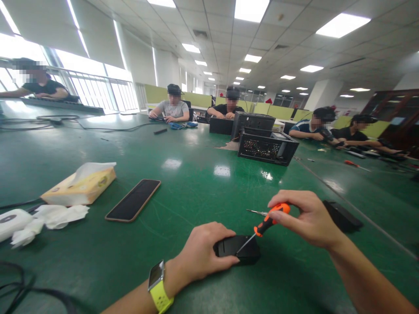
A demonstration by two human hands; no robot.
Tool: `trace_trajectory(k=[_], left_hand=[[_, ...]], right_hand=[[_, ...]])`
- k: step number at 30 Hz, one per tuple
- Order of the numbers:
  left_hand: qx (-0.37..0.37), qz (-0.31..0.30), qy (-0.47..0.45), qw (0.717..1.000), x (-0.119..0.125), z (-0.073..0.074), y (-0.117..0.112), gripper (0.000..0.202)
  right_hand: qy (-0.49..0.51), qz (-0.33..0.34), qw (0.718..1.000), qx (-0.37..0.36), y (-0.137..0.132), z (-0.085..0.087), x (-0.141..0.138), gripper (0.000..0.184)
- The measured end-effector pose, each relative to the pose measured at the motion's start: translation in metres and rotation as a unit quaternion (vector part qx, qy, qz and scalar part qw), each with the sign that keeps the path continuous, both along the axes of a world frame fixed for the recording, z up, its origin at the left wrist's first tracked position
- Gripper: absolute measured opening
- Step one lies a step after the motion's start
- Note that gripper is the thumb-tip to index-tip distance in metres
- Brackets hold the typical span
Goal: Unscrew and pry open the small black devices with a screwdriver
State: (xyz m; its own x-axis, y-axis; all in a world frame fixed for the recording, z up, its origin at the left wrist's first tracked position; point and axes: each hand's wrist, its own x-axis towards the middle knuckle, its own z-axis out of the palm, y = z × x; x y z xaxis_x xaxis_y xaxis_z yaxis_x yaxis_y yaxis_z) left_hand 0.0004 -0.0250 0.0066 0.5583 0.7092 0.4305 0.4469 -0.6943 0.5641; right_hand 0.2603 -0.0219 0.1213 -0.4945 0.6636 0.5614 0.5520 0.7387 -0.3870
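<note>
My left hand (204, 253) is closed around a small black plastic device (237, 249) lying on the green table (196, 174), holding it down. My right hand (306, 218) pinches an orange-and-black screwdriver (268, 222), whose tip rests on the top of the device. A second thin metal tool (257, 212) lies on the table just behind the screwdriver. A yellow-strapped watch (159, 283) sits on my left wrist.
A phone (133, 199) lies face down at left, beside a tissue box (80, 183) and crumpled tissues (55, 216). Another black part (342, 214) sits behind my right hand. A black computer case (266, 146) stands mid-table. Several people sit along the far edges.
</note>
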Motion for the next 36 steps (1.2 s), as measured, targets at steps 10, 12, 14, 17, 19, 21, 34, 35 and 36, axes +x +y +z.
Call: trace_trajectory(k=[10, 12, 14, 17, 19, 21, 34, 35, 36], left_hand=[[0.002, 0.0, 0.001, 1.0, -0.001, 0.001, 0.0, 0.04], [0.002, -0.001, 0.004, 1.0, 0.0, 0.001, 0.0, 0.04], [-0.001, -0.001, 0.004, 1.0, 0.0, 0.001, 0.0, 0.04], [-0.003, -0.002, 0.001, 1.0, 0.0, 0.001, -0.001, 0.039], [-0.004, -0.003, 0.0, 1.0, 0.0, 0.002, -0.001, 0.039], [-0.004, -0.003, 0.003, 1.0, 0.0, 0.002, -0.001, 0.039], [-0.003, -0.001, 0.011, 1.0, 0.0, 0.003, -0.001, 0.039], [-0.002, -0.001, 0.011, 1.0, 0.0, 0.003, -0.001, 0.039], [-0.001, -0.001, 0.01, 1.0, 0.0, 0.003, -0.001, 0.039]], right_hand=[[-0.009, 0.0, 1.0, 0.012, 0.001, 0.002, 0.003, 0.015], [-0.012, 0.002, 1.0, 0.013, 0.001, 0.001, 0.003, 0.011], [-0.009, 0.006, 1.0, 0.006, -0.001, 0.001, 0.004, 0.011], [-0.002, 0.031, 0.999, -0.019, -0.006, 0.002, 0.004, 0.022], [-0.003, 0.059, 0.998, -0.026, -0.009, 0.003, 0.003, 0.023], [-0.003, 0.075, 0.997, -0.011, -0.011, 0.003, 0.001, 0.024], [-0.008, 0.091, 0.996, -0.024, -0.014, 0.006, 0.001, 0.035], [-0.006, 0.097, 0.995, -0.026, -0.014, 0.006, 0.001, 0.035], [-0.005, 0.099, 0.995, -0.019, -0.014, 0.006, 0.001, 0.035]])
